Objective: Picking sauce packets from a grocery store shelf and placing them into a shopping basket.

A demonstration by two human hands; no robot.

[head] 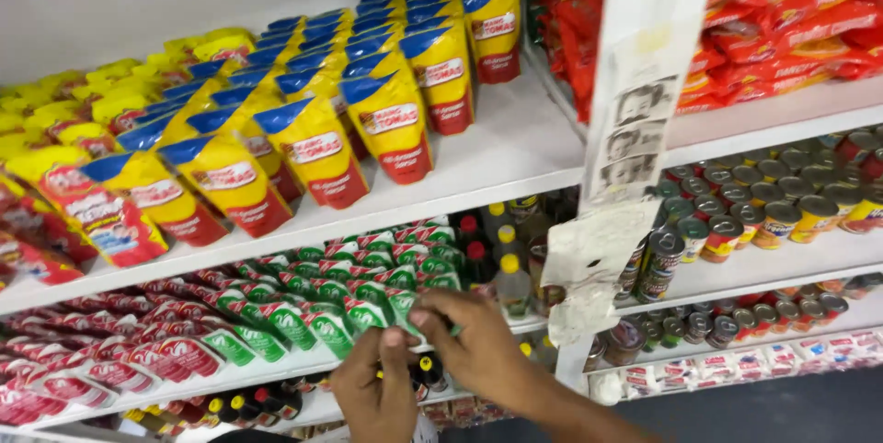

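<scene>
Both of my hands reach to the front of the middle white shelf (276,369). My right hand (469,337) pinches the lower corner of a green and white sauce pouch (405,305) at the end of a row of like pouches. My left hand (377,388) is just below it, fingers curled up to the same pouch's bottom edge. Whether the left hand grips the pouch or only touches it is unclear.
Yellow, blue-topped pouches (317,153) fill the upper shelf. Red and white pouches (120,369) lie left of the green ones. Bottles (513,282) stand at the right end. A white upright with paper slips (635,130) divides off shelves of cans (782,213) and red packets (800,11).
</scene>
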